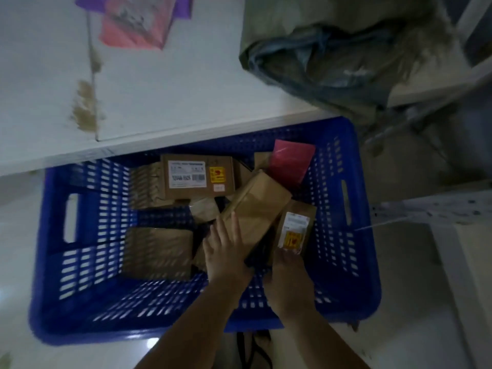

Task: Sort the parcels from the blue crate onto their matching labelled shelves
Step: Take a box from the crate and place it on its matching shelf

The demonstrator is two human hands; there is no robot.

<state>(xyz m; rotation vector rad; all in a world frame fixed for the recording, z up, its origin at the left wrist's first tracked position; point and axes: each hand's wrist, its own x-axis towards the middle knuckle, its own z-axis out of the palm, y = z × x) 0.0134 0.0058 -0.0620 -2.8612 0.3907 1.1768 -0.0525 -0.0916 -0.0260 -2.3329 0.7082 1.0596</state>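
The blue crate (80,262) stands on the pale floor below me, holding several parcels. Both my hands reach down into it. My left hand (226,251) lies flat on a long brown box (258,203), fingers spread along its near end. My right hand (288,272) grips the near end of a brown parcel with a white and yellow label (295,227). Further back lie a labelled cardboard box (198,175) and a pink mailer (290,163). A plain brown box (157,251) rests at the crate's left.
A white shelf board (159,89) runs just beyond the crate, with pink and purple packets (135,20) at its far end. A large grey-green sack (346,49) sits at the upper right. White shelf frames (468,262) stand at the right.
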